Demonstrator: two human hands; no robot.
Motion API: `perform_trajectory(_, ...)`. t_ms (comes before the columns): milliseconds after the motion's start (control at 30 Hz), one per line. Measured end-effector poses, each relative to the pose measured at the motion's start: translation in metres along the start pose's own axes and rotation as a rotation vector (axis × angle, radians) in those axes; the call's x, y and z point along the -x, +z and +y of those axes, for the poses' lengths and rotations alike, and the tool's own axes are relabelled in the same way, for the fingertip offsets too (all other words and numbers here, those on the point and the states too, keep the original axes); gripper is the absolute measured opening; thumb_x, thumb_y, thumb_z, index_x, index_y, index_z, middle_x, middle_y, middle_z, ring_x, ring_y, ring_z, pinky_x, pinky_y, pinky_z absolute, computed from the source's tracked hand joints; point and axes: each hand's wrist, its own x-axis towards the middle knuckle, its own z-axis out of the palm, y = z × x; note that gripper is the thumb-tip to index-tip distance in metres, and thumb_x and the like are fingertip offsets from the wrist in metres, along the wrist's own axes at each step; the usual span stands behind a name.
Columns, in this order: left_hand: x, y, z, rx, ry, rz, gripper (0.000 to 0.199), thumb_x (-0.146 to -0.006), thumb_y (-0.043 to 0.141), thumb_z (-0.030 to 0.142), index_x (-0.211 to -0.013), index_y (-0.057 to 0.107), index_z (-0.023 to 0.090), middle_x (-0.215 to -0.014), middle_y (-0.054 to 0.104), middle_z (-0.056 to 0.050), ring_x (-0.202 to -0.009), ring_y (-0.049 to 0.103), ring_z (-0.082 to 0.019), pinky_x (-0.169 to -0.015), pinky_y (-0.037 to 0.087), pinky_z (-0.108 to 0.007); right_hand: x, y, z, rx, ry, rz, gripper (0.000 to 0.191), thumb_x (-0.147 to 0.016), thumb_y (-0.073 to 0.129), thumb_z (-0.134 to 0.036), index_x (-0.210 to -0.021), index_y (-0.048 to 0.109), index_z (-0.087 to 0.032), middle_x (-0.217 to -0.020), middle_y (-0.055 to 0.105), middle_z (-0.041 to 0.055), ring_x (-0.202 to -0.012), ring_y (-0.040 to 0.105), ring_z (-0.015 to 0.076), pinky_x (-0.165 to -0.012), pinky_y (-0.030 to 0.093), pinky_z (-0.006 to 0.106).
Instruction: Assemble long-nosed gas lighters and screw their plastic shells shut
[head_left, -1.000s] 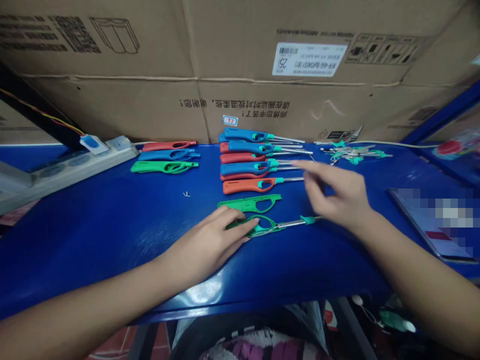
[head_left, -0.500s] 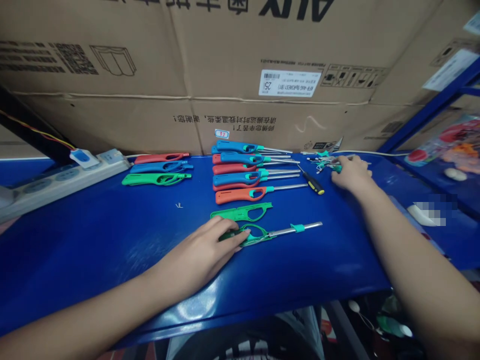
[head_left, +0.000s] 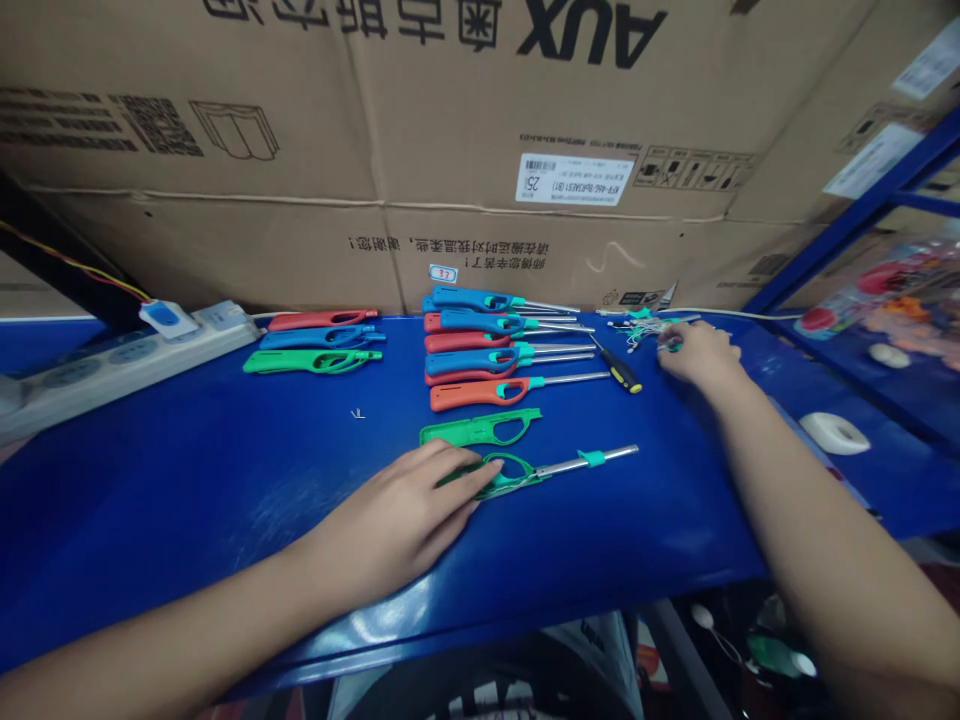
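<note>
My left hand (head_left: pixel 405 505) has its fingers closed on the handle of an opened green long-neck lighter (head_left: pixel 517 485) on the blue table. The lighter's metal tube (head_left: pixel 619 456) points right with a teal piece around it, and a thin wire runs along the handle. Just behind lies a loose green half shell (head_left: pixel 469 430), close to my left fingers. At the back right my right hand (head_left: pixel 706 355) reaches down into a pile of small wired parts (head_left: pixel 645 325). Its fingers are bent together around a greenish piece, mostly hidden.
Several blue, red and orange lighters (head_left: pixel 472 395) lie stacked in a row behind. A black and yellow screwdriver (head_left: pixel 624 375) rests beside their tips. Red, blue and green handle shells (head_left: pixel 311 362) lie left, near a power strip (head_left: pixel 142 365) and tiny screws (head_left: pixel 358 413). A cardboard box (head_left: pixel 300 230) stands behind.
My right hand stays at the pile of parts, its fingers shifted slightly. The left hand keeps its hold on the green lighter. The camera view has tilted a little.
</note>
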Motion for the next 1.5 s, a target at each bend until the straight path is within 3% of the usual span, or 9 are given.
perform_trajectory(233,-0.001,-0.001,0.000,0.029,0.007,0.015,0.046,-0.103,0.045,0.019,-0.148,0.046,0.024,-0.129,0.060,-0.010,-0.116,0.057,-0.025,-0.097,0.055,-0.043,0.003,-0.007,-0.010,0.048,0.091,-0.067,0.044,-0.073,0.061,-0.012,-0.114,0.073,-0.023,-0.120,0.068,0.0131,-0.111,0.060,0.0364,-0.084,0.052,0.048)
perform_trajectory(467,0.001,0.003,-0.003,0.070,0.021,0.055,0.044,-0.103,0.048,0.023,-0.147,0.047,0.025,-0.126,0.062,-0.009,-0.115,0.059,-0.023,-0.095,0.056,-0.040,0.011,-0.007,-0.020,0.060,0.012,-0.005,0.029,-0.085,0.056,-0.021,-0.110,0.070,-0.019,-0.121,0.063,0.0164,-0.119,0.053,0.0375,-0.091,0.047,0.049)
perform_trajectory(633,-0.001,0.000,0.001,0.090,0.029,0.142,0.039,-0.102,0.052,0.022,-0.141,0.053,0.024,-0.126,0.063,-0.008,-0.117,0.059,-0.021,-0.099,0.055,-0.038,0.010,-0.009,-0.021,0.038,-0.078,0.010,0.025,-0.088,0.053,-0.025,-0.105,0.069,-0.018,-0.119,0.059,0.0155,-0.114,0.056,0.0329,-0.091,0.048,0.041)
perform_trajectory(767,-0.002,-0.003,0.003,0.094,0.025,0.156,0.038,-0.101,0.055,0.022,-0.138,0.056,0.023,-0.124,0.063,-0.008,-0.116,0.059,-0.020,-0.100,0.053,-0.037,0.008,-0.011,-0.016,0.036,-0.132,-0.038,0.033,-0.083,0.054,-0.016,-0.113,0.067,-0.018,-0.117,0.059,0.0138,-0.105,0.060,0.0287,-0.086,0.049,0.037)
perform_trajectory(900,-0.002,-0.003,0.003,0.088,0.022,0.154,0.037,-0.100,0.054,0.021,-0.137,0.057,0.022,-0.122,0.065,-0.008,-0.114,0.059,-0.021,-0.098,0.053,-0.037,0.005,-0.016,-0.005,0.083,-0.099,-0.114,0.044,-0.069,0.061,-0.008,-0.111,0.070,-0.018,-0.113,0.061,0.0149,-0.103,0.061,0.0322,-0.085,0.050,0.040)
perform_trajectory(1033,-0.003,-0.003,0.002,0.095,0.028,0.171,0.034,-0.100,0.053,0.017,-0.132,0.061,0.023,-0.122,0.065,-0.007,-0.113,0.059,-0.020,-0.098,0.053,-0.036,0.005,-0.020,0.000,0.109,-0.099,-0.162,0.040,-0.064,0.064,-0.007,-0.101,0.074,-0.019,-0.106,0.061,0.0144,-0.101,0.060,0.0340,-0.085,0.049,0.044)
perform_trajectory(1167,-0.003,-0.004,0.002,0.094,0.011,0.189,0.032,-0.099,0.055,0.018,-0.130,0.062,0.024,-0.125,0.063,-0.007,-0.115,0.058,-0.021,-0.098,0.052,-0.037,0.010,-0.023,-0.004,0.057,-0.209,-0.154,0.027,-0.073,0.062,-0.015,-0.098,0.072,-0.019,-0.111,0.062,0.0124,-0.101,0.060,0.0283,-0.087,0.048,0.037)
perform_trajectory(1400,-0.005,-0.003,0.007,0.160,-0.006,0.241,0.032,-0.099,0.056,0.018,-0.129,0.063,0.023,-0.122,0.065,-0.008,-0.112,0.059,-0.021,-0.095,0.053,-0.038,0.035,-0.048,-0.038,-0.111,-0.345,-0.023,0.019,-0.085,0.059,-0.032,-0.100,0.064,-0.021,-0.090,0.069,0.0068,-0.079,0.063,0.0231,-0.071,0.045,0.032)
perform_trajectory(1500,-0.007,0.000,0.010,0.214,-0.054,0.313,0.039,-0.098,0.057,0.018,-0.136,0.057,0.025,-0.126,0.064,-0.008,-0.116,0.059,-0.021,-0.098,0.054,-0.038,0.063,-0.051,-0.076,-0.528,-0.513,0.075,0.018,-0.084,0.064,-0.034,-0.095,0.064,-0.020,-0.071,0.062,0.0013,-0.060,0.055,0.0157,-0.061,0.044,0.029)
